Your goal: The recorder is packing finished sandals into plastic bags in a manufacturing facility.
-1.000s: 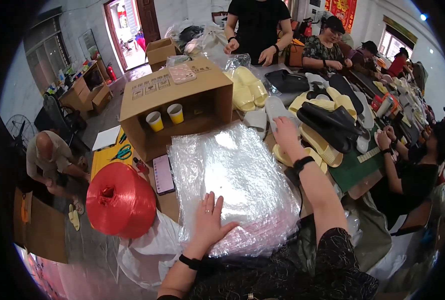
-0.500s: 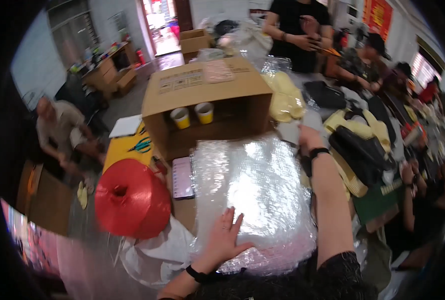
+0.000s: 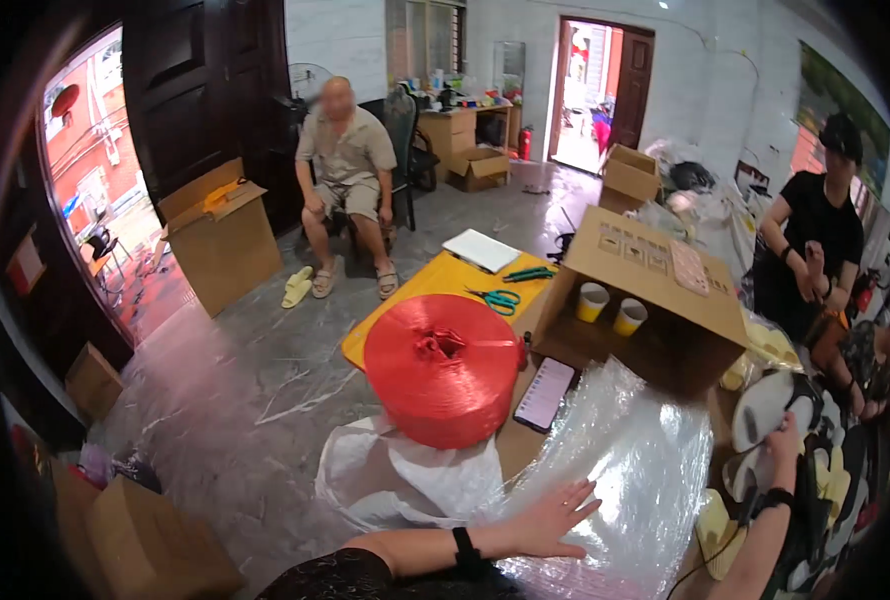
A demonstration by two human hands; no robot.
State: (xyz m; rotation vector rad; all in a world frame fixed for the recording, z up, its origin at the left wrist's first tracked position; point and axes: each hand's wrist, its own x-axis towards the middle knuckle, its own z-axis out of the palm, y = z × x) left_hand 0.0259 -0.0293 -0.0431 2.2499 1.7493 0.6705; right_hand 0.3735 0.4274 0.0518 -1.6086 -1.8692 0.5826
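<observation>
A stack of clear plastic bags (image 3: 655, 460) lies shiny and wrinkled in front of me. My left hand (image 3: 550, 518) rests flat on its near left part, fingers spread, gripping nothing. Off to the right, my right hand (image 3: 783, 442) reaches into a heap of footwear with its fingers curled at the edge of a pale grey-white slipper (image 3: 755, 412). The fingertips there are partly hidden. Pale yellow slippers (image 3: 717, 530) lie between the bags and my right forearm.
Left of the bags sit a red twine roll (image 3: 415, 385), a white sack (image 3: 390, 480) and a phone (image 3: 545, 394). Beyond are green-handled scissors (image 3: 500, 300) and an open carton (image 3: 655, 280) with two yellow-white cups (image 3: 592, 302). One person sits across the room (image 3: 345, 160); another stands right (image 3: 815, 230).
The view has swung left, bringing the seated person and an outside doorway into fuller sight. My left hand stays on the bags; my right hand remains out at the right among slippers.
</observation>
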